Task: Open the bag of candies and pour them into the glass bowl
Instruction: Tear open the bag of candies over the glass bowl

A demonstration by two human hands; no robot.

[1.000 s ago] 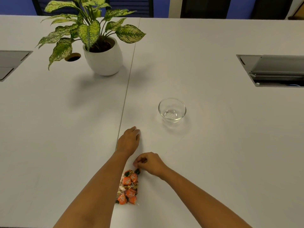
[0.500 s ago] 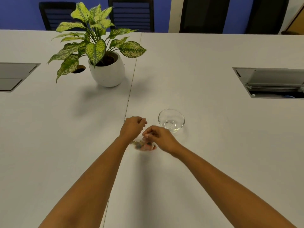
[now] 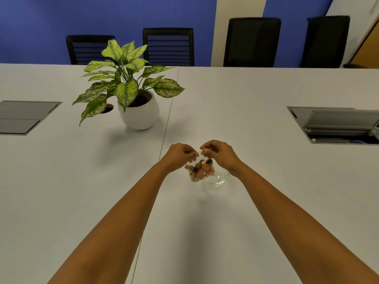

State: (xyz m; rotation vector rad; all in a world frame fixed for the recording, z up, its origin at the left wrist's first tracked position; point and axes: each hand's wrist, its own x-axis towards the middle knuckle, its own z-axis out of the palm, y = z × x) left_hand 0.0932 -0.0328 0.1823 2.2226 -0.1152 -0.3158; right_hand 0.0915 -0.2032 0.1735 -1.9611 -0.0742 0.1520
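Observation:
A clear bag of candies (image 3: 200, 170), orange, dark and gold wrapped pieces inside, hangs in the air from its top edge. My left hand (image 3: 180, 154) pinches the top at the left and my right hand (image 3: 218, 152) pinches it at the right, fingertips almost touching. The small glass bowl (image 3: 218, 179) stands on the white table just below and right of the bag; my right hand and the bag hide part of it. It looks empty.
A potted plant in a white pot (image 3: 139, 113) stands at the back left. Recessed grey cable boxes sit at the left (image 3: 24, 117) and right (image 3: 336, 125) of the table. A table seam (image 3: 166, 132) runs past my left hand. Black chairs (image 3: 252, 42) line the far edge.
The bag was lifted from the near table and carried forward to the bowl. Both hands now hold its top above the bowl's left side. The camera has tilted up.

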